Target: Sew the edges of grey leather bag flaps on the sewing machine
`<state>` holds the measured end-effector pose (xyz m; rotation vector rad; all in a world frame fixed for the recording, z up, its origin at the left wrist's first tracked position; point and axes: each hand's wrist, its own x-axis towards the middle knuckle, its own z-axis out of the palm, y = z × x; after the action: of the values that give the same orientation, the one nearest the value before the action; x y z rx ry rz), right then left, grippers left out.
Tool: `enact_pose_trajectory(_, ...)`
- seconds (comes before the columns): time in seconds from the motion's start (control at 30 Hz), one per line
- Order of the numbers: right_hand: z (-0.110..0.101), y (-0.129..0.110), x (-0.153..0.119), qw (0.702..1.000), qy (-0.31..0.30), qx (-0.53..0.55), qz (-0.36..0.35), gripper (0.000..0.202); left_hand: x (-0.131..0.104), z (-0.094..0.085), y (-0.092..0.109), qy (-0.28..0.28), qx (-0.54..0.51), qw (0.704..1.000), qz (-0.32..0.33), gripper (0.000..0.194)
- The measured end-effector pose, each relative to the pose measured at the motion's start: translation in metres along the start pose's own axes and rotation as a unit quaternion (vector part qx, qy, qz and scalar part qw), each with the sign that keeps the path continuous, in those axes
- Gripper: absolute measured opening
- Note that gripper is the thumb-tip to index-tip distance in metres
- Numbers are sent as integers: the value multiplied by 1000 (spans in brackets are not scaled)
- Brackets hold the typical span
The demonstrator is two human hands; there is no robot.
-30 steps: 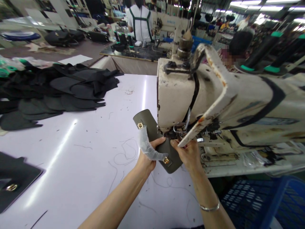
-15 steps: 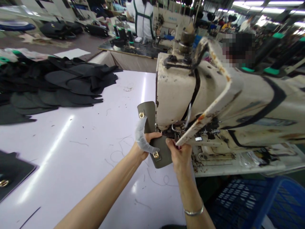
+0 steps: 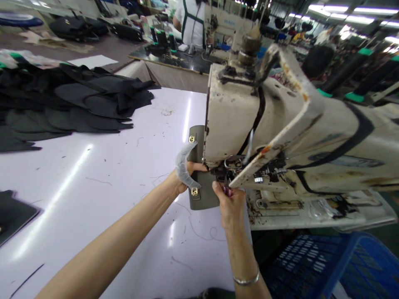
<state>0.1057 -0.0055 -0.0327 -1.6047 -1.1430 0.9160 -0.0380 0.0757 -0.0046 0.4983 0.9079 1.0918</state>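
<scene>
A grey-green leather panel (image 3: pixel 204 195) lies partly beneath the head of a worn beige sewing machine (image 3: pixel 232 120). Its wrapped, curved handle (image 3: pixel 183 166) is fixed by two gold fittings. My left hand (image 3: pixel 187 176) reaches under the handle and grips the panel, thumb stretched towards the needle area. At the panel's right side, my right hand (image 3: pixel 230 203) is closed round a small pinkish tool (image 3: pixel 227 190), with a thin metal part pointing up beside the presser foot. The needle and the panel's far edge are hidden by the machine.
Stacked black pieces (image 3: pixel 93 99) lie at the back left of the white table (image 3: pixel 118 207). A dark panel (image 3: pixel 15 216) is at the left edge. A blue basket (image 3: pixel 349 257) stands lower right. Beyond the table, a person (image 3: pixel 193 25) is at another workplace.
The panel has turned slightly, so its handle side stands more upright in view. Both hands have shifted a little with it. The camera view has also moved slightly.
</scene>
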Motion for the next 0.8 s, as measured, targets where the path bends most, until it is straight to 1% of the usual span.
enact_pose_trajectory(0.13,8,-5,4,998,26,61,16,33,10,-2,4,-3,-3,1000,-11,36)
enact_pose_trajectory(0.23,11,-8,4,994,31,99,26,33,14,0,9,-7,-15,1000,-15,38)
enact_pose_trajectory(0.3,9,-9,-2,993,27,104,44,36,15,1,12,-16,-20,1000,-7,36)
enact_pose_trajectory(0.4,4,-8,-21,993,11,98,72,41,13,3,15,-12,-33,999,26,31)
enact_pose_trajectory(0.5,1,-9,-43,987,1,135,86,31,12,0,14,-17,6,999,39,31)
enact_pose_trajectory(0.57,3,-9,-51,981,5,165,103,29,12,-3,13,-13,37,999,31,32)
enact_pose_trajectory(0.63,5,-10,-55,977,18,179,118,28,13,-5,12,0,50,998,26,29)
enact_pose_trajectory(0.73,7,-12,-55,972,26,198,125,35,14,-6,12,20,63,998,25,21)
enact_pose_trajectory(0.8,6,-14,-54,968,20,212,134,33,17,-7,12,24,70,997,17,21)
